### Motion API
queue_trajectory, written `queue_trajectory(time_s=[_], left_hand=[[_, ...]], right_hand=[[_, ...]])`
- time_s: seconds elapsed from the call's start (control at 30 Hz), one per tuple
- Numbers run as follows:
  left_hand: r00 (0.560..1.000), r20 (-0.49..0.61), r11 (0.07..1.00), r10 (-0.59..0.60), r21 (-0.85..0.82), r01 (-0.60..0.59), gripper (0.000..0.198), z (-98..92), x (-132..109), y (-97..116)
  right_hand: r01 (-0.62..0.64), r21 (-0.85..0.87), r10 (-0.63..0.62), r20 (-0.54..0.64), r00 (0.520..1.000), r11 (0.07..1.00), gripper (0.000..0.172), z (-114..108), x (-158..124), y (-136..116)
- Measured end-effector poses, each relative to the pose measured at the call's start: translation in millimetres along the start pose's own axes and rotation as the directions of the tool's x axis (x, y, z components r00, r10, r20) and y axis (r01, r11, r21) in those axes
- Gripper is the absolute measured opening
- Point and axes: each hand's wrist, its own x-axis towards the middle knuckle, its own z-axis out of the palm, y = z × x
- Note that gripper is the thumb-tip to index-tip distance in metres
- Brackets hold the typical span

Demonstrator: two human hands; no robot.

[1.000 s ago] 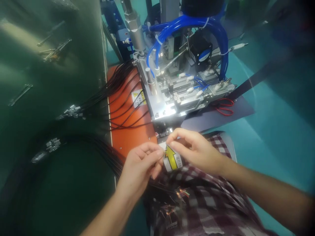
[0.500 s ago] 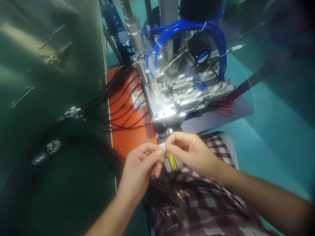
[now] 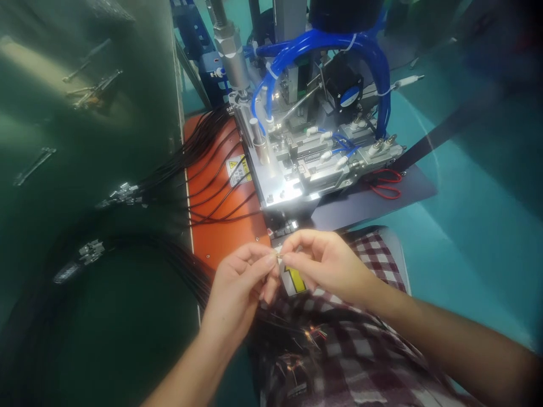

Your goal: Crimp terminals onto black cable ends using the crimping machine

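My left hand (image 3: 244,277) and my right hand (image 3: 328,263) meet fingertip to fingertip just in front of the machine, each closed in a pinch. A short pale, thin wire (image 3: 278,255) shows between them; the fingers cover most of it. Below the hands, black cables (image 3: 292,327) lie across a checked cloth on the lap, with thin coloured wire ends (image 3: 316,334) fanning out. Under my right fingers is a white label with a yellow arrow (image 3: 298,281).
Ahead stands a metal machine (image 3: 292,186) with blue air hoses (image 3: 326,40) and an orange base plate (image 3: 220,195). On the green table (image 3: 119,339) at left lie black cable bundles with metallic connector ends (image 3: 91,251). A red cord loop (image 3: 388,185) lies at right.
The fingertips of both hands have shifted slightly, and a short piece of the pale wire now shows between them. The cables and machine stay as they were.
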Motion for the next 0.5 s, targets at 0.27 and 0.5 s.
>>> queue_trajectory(time_s=[0.27,0.5], left_hand=[[0.987,0.151,0.997,-0.049,0.063,0.040,0.016,-6.4,1,8],[0.958,0.230,0.972,-0.173,0.196,0.128,0.018,-8.4,0,9]], right_hand=[[-0.071,-0.104,0.089,0.183,0.979,0.992,0.012,-8,2,-18],[0.639,-0.732,-0.276,0.580,0.766,0.236,0.010,-24,9,-39]])
